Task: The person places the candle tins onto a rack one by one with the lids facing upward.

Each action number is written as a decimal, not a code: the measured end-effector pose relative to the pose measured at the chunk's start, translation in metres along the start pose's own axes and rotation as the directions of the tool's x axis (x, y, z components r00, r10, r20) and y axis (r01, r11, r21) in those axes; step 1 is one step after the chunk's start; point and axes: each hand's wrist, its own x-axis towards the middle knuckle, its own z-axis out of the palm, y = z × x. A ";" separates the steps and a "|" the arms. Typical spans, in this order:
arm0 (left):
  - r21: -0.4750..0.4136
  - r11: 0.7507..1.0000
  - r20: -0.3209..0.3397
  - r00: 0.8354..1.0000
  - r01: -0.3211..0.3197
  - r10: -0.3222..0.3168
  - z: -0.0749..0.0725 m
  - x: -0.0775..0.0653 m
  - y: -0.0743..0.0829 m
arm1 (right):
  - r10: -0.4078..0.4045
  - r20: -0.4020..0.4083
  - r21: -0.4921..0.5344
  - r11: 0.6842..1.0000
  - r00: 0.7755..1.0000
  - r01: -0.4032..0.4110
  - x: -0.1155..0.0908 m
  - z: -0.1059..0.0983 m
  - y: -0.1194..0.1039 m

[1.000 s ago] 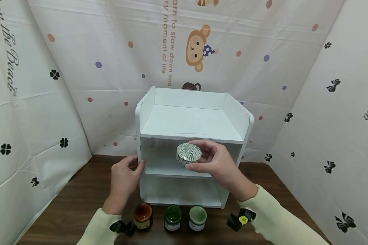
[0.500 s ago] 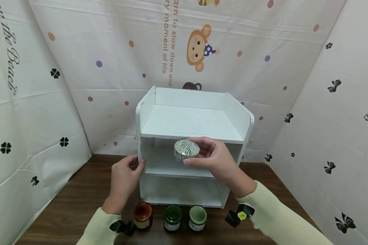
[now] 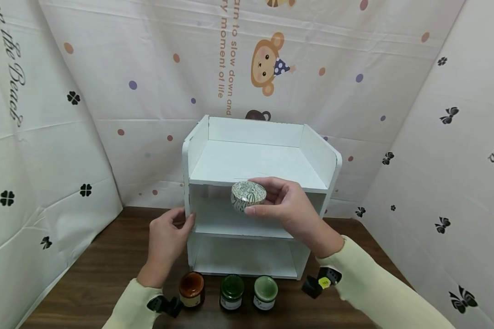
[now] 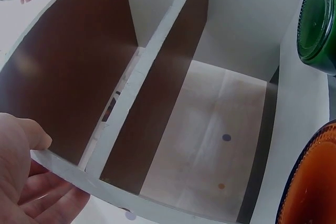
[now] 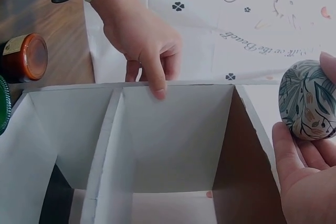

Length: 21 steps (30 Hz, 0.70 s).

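Observation:
In the head view my right hand (image 3: 290,210) holds a small round tin (image 3: 248,195) with a leafy print between thumb and fingers. It overlaps the front of the middle compartment, just below the top board of a white shelf unit (image 3: 255,162). The right wrist view shows flowers and leaves on the tin (image 5: 307,100), out past the unit's edge. My left hand (image 3: 166,237) grips the unit's left side panel. Its thumb lies on the inner face and the other fingers lie outside, as the left wrist view of the hand (image 4: 21,166) also shows.
Three glass jars stand in a row on the dark wood table (image 3: 119,256) before the unit: an amber jar (image 3: 191,285), a dark green jar (image 3: 232,288) and a light green jar (image 3: 265,290). Printed white cloth (image 3: 140,96) hangs behind and on both sides.
My right hand has raised the tin and shifted it slightly left, toward the level of the top board. The left hand has stayed at the side panel.

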 end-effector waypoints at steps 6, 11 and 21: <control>-0.003 1.000 0.001 1.000 -0.002 0.002 -0.001 0.000 0.001 | 0.002 -0.002 0.009 1.000 1.000 -0.002 0.003 -0.001 -0.005; -0.007 1.000 0.002 1.000 -0.004 0.004 -0.001 0.001 0.001 | 0.006 0.001 -0.009 1.000 1.000 -0.006 0.007 -0.003 -0.009; -0.004 1.000 0.013 1.000 0.021 -0.021 -0.001 0.000 0.003 | 0.034 -0.004 -0.034 0.999 0.999 -0.034 0.014 -0.006 -0.016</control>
